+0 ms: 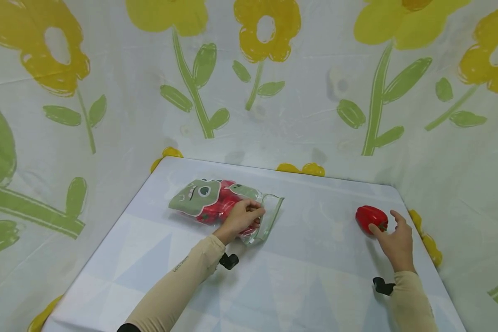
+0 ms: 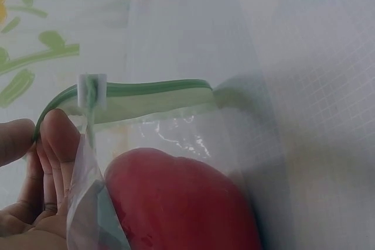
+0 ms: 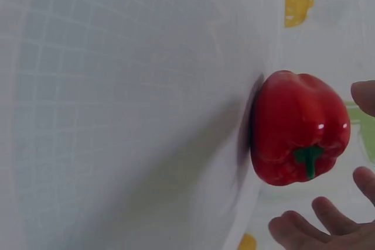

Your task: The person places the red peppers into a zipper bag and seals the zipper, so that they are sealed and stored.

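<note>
A clear zip bag [image 1: 192, 197] with a green cartoon face lies on the table's left half, several red peppers inside. My left hand [image 1: 239, 218] is at its mouth end, and in the left wrist view thumb and forefinger pinch the green zip edge [image 2: 155, 90] beside a white slider [image 2: 92, 91]. A large red pepper [image 2: 181, 203] shows through the plastic there. Farther right, a loose red bell pepper [image 1: 370, 218] with a green stem lies on the table. Around its near right side my right hand [image 1: 396, 243] is spread, and the right wrist view shows its fingers apart from the pepper [image 3: 299, 127].
A white cloth with pale blue triangles covers the table [image 1: 294, 267]. Flower-printed curtains [image 1: 299, 115] hang close behind it and along both sides. A small black wrist mount [image 1: 229, 261] sits under the left wrist, another [image 1: 383, 286] beside the right.
</note>
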